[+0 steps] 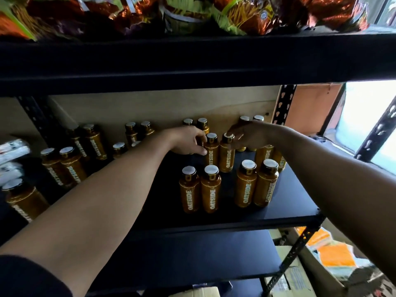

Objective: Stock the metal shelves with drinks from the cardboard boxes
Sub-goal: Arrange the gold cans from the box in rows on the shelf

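Several amber Oatside drink bottles with silver caps stand in pairs on the dark metal shelf (285, 202). My left hand (188, 141) reaches in and grips the left bottle (211, 151) of a middle pair by its neck and shoulder. My right hand (250, 135) comes in from the right and pinches the cap of the neighbouring bottle (226, 156). Both bottles stand upright on the shelf. Two more pairs (211, 189) stand nearer the front edge.
The shelf above (192, 58) carries snack bags (246, 16) and hangs low over my arms. White packs (10, 153) lie at the far left. Cardboard boxes (295, 277) sit below right beside a perforated upright (297, 247). A lower shelf (192, 254) shows underneath.
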